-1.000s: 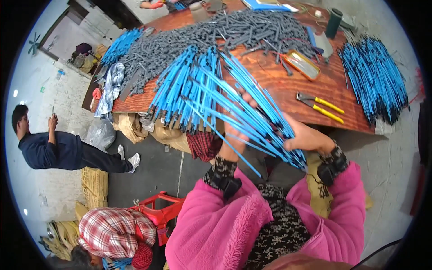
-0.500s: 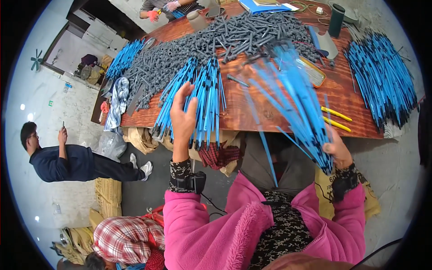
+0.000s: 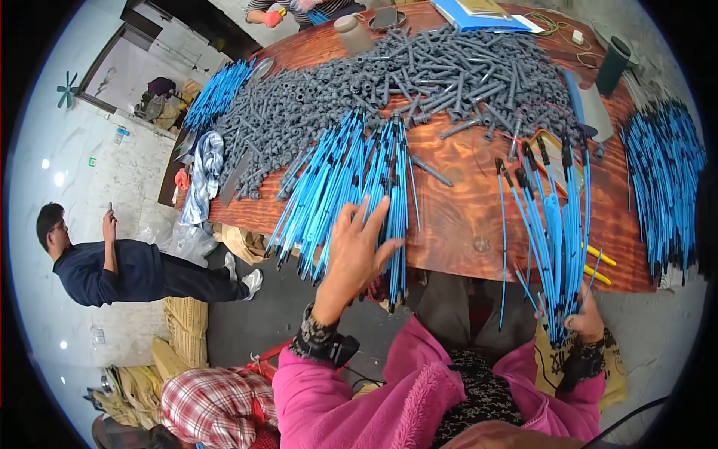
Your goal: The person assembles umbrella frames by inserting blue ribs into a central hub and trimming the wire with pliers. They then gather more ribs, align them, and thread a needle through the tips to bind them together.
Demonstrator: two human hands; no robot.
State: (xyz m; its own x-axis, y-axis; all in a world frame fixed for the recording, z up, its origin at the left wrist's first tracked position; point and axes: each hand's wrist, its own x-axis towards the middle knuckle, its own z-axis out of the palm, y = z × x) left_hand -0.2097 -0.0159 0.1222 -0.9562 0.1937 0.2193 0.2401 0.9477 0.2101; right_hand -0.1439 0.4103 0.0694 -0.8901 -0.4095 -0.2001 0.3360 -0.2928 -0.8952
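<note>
Thin blue rods with black ends form a fanned bundle [image 3: 557, 247], and my right hand [image 3: 587, 318] is wrapped round its lower end at the front right of the table. Its far ends spread apart toward a small orange-rimmed tray [image 3: 552, 153]. At the table's front edge, my left hand [image 3: 357, 251] has its fingers spread over a pile of the same blue rods [image 3: 325, 198]. Nothing is held in it; whether the fingertips touch the rods I cannot tell. Beyond the pile lies a big heap of grey plastic tubular pieces [image 3: 329, 90].
More blue rods [image 3: 662, 187] stand bunched at the far right, with others [image 3: 218, 93] at the back left. Yellow-handled pliers [image 3: 598, 263] lie under the bundle's right side. A dark green cup [image 3: 613, 66] stands at the back right. Other people [image 3: 112, 254] are at the left and across the table.
My left hand has moved right and lower, over the rod pile. The bundle in my right hand has gone from a blurred swing to steadier and more upright, a little nearer me. The view has shifted.
</note>
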